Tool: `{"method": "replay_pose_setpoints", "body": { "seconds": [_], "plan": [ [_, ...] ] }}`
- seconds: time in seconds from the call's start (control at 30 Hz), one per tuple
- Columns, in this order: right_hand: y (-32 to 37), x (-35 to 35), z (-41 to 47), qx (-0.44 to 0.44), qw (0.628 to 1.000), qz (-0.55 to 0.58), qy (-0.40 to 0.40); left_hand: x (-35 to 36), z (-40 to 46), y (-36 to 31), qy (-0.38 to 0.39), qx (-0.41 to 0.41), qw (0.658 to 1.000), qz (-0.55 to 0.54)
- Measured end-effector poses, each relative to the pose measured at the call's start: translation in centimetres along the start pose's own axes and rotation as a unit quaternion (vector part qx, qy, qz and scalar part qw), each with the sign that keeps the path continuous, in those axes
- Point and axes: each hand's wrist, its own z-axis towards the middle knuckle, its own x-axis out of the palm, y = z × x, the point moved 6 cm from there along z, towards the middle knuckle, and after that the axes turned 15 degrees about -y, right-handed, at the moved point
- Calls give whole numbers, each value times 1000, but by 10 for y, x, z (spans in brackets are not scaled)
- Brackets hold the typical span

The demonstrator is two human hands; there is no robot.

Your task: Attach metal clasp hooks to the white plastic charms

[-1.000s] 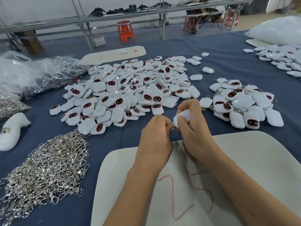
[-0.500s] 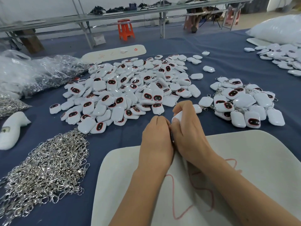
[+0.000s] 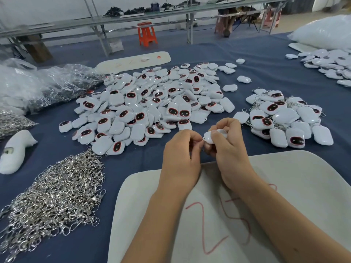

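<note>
White charm mid-clasp – slip risk at the loop

White plastic charm (image 3: pixel 215 135) sits pinched in the right hand (image 3: pixel 227 149), thumb on top, fingers curled round it, just above the near edge of the blue cloth (image 3: pixel 266 59). Left hand (image 3: pixel 180 158) is curled tight, fingertips pinching something tiny at the charm's loop – likely a clasp hook, too small to confirm. Risk: hook misses the loop or springs loose, dropping into the hook pile (image 3: pixel 55 196); a twisting grip could do it.

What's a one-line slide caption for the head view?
Right hand holds a white charm while left hand pinches a clasp hook at its loop, between clasp pile and charm pile.
</note>
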Motion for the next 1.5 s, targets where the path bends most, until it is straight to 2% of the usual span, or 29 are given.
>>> {"method": "replay_pose_setpoints", "body": {
  "seconds": [0.33, 0.5, 0.57, 0.7, 0.9, 1.0, 1.1, 1.23, 1.37, 1.5],
  "plan": [
    [-2, -3, 2, 39, 997, 62, 4, -6, 5, 2, -7, 49, 999, 15],
    [0, -5, 2, 28, 999, 39, 8, -3, 4, 3, 5, 41, 999, 31],
    [2, -8, 2, -6, 1000, -1, 5, -3, 5, 3, 14, 34, 998, 43],
    [12, -8, 0, -130, 982, -134, -2, -3, 3, 1, 36, 16, 995, 87],
    [19, -5, -8, -212, 962, -173, 7, -1, 4, -12, 67, 33, 976, 204],
    [17, -3, -8, -179, 973, -137, 45, -5, 6, -12, 58, 38, 977, 202],
    [14, -1, -4, -129, 983, -96, 84, -8, 5, -6, 41, 39, 983, 173],
    [17, -3, 1, -80, 994, -11, 70, -11, 5, 1, -12, -32, 999, 17],
    [14, -3, 2, -15, 995, 71, 72, -6, 6, 7, -33, -89, 986, -133],
    [11, -1, 1, 49, 988, 122, 77, -4, 6, 12, -29, -139, 968, -208]
  ]
}}
